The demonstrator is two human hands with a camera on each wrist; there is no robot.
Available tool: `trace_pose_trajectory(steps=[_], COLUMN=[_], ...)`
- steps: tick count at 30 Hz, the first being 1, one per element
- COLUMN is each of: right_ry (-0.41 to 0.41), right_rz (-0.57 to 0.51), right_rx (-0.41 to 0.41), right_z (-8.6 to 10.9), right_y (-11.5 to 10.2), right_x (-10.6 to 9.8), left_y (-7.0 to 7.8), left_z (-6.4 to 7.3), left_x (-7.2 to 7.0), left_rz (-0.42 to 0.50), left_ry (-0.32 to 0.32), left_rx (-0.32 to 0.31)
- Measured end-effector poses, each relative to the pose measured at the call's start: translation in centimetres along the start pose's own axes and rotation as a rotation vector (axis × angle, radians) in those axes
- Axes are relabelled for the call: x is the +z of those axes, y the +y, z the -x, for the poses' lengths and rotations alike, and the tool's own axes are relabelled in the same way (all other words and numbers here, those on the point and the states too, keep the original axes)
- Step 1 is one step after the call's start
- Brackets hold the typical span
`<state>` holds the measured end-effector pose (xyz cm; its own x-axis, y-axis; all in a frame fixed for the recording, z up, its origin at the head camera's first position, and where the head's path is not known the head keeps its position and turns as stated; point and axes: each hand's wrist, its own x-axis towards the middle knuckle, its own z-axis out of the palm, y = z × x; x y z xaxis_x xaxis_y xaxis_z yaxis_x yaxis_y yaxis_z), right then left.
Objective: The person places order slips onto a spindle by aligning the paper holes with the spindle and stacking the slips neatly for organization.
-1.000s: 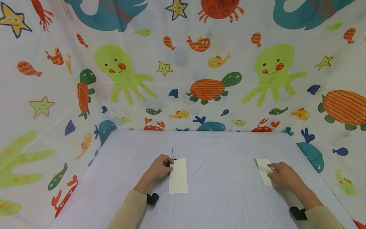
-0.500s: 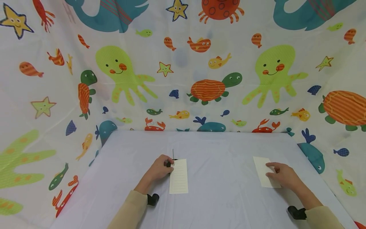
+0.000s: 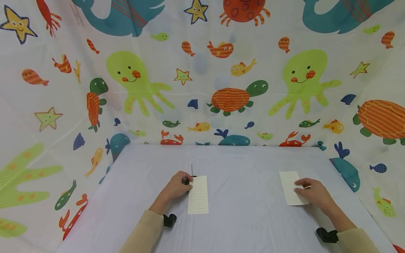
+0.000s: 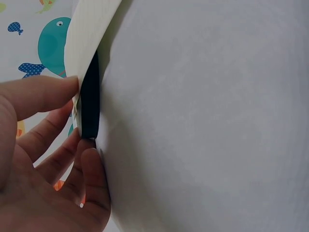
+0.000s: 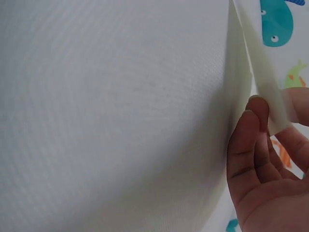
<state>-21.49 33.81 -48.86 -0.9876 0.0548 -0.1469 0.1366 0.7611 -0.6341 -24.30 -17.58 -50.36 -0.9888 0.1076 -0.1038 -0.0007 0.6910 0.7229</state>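
In the head view my left hand [image 3: 178,185] pinches the top left edge of a narrow cream sheet of lined paper [image 3: 198,196]. A black flat piece [image 4: 90,104] sits behind that paper edge in the left wrist view, touching my fingers; its kind is unclear. A thin dark wire [image 3: 191,170] stands up at the paper's top. To the right, my right hand [image 3: 313,191] pinches the right side of a plain-looking cream sheet of paper [image 3: 288,186]. In the right wrist view its edge is lifted between thumb and fingers.
Both hands work over a white cloth-covered table [image 3: 243,225]. Behind it hangs a curtain [image 3: 196,80] printed with sea animals. Black wrist-worn pieces stick out at the left sleeve [image 3: 143,228] and right sleeve [image 3: 355,240].
The right hand's sheet has shifted slightly up and left, and its curled top left corner now lies flatter. The left hand and lined paper have stayed almost still.
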Motion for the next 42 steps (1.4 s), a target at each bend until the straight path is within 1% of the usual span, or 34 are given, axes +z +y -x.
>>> trace_pose_trajectory(steps=[5, 8, 14, 19, 22, 29, 35, 42], right_ry=[0.007, 0.006, -0.043, -0.063, -0.063, -0.063, -0.049, -0.025], right_rz=[-0.027, -0.027, -0.053, -0.082, -0.102, -0.144, -0.173, -0.197], right_rx=[0.026, 0.02, 0.028, 0.029, 0.026, 0.042, 0.035, -0.007], right_z=[0.0, -0.1, -0.2, -0.2, -0.2, -0.2, 0.0, 0.3], right_y=[0.0, -0.1, -0.8, -1.6, -2.1, -3.2, -4.1, -5.1], right_x=[0.2, 0.4, 0.5, 0.8, 1.2, 2.1, 3.0, 4.3], left_y=[0.2, 0.4, 0.4, 0.6, 0.5, 0.1, 0.0, 0.2], left_z=[0.1, 0.2, 0.0, -0.1, -0.1, 0.1, 0.3, 0.3], left_x=[-0.1, -0.2, -0.2, -0.1, 0.0, 0.0, -0.1, -0.1], left_rz=[-0.006, -0.009, -0.007, -0.014, -0.016, 0.008, 0.011, 0.001], left_ry=[-0.003, -0.006, -0.01, -0.011, -0.006, 0.005, 0.008, 0.015], left_rx=[-0.002, -0.007, -0.018, -0.027, -0.017, 0.044, 0.048, 0.043])
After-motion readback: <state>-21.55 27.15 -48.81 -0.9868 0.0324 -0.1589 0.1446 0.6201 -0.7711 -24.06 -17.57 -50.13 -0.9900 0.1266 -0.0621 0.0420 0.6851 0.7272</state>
